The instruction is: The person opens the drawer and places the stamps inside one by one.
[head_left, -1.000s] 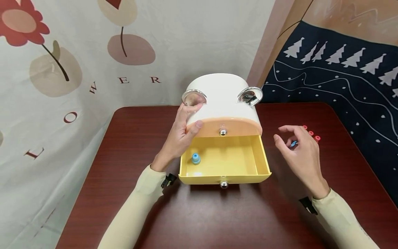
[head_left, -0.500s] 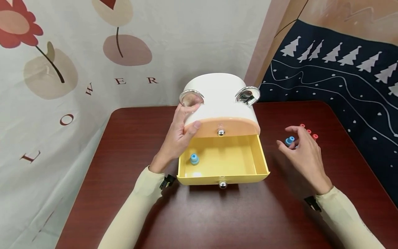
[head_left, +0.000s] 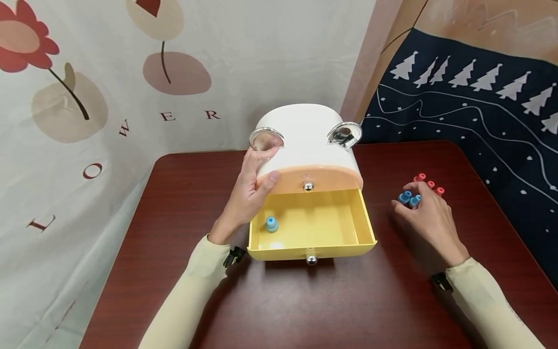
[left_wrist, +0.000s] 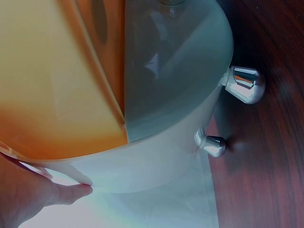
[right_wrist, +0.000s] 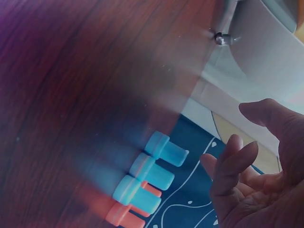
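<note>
A small white drawer cabinet (head_left: pixel 305 140) with a peach top drawer and silver ear-shaped parts stands on the table. My left hand (head_left: pixel 244 201) grips its left front corner, thumb on the peach front and a finger over the top. Below, the yellow drawer (head_left: pixel 322 225) is pulled out, with one light-blue stepped peg (head_left: pixel 271 225) at its left. My right hand (head_left: pixel 431 218) hovers at the blue pegs (head_left: pixel 404 197) on the right, thumb and fingers apart. In the right wrist view three blue pegs (right_wrist: pixel 152 171) stand apart from its loosely bent, bare fingers.
Red pegs (head_left: pixel 421 177) stand in a row just behind the blue ones. A silver knob (head_left: pixel 311 259) sticks out from the yellow drawer's front. Printed cloths (head_left: pixel 462 106) hang behind the dark wooden table (head_left: pixel 296 300).
My right hand has shifted slightly right and lowered toward the blue pegs, which show more fully now. The left hand keeps its hold on the cabinet; the head view has moved slightly.
</note>
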Demonstrator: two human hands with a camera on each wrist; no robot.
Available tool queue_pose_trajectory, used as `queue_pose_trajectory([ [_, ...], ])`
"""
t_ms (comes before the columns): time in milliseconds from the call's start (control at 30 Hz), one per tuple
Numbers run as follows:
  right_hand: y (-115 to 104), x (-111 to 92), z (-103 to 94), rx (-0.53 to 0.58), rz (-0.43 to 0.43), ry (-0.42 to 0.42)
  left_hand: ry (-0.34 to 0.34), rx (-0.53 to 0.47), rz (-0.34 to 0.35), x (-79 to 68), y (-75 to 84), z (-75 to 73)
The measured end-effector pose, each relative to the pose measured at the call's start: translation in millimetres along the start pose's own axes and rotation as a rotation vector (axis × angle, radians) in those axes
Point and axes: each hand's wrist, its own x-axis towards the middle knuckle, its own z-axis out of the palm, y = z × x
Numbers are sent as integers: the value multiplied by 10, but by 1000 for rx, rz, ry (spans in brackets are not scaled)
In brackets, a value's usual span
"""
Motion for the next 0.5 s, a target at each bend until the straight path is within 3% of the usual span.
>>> queue_pose_trajectory([
  [500, 237, 123, 62, -34, -48, 32, -3, -4, 5, -3, -5, 1],
])
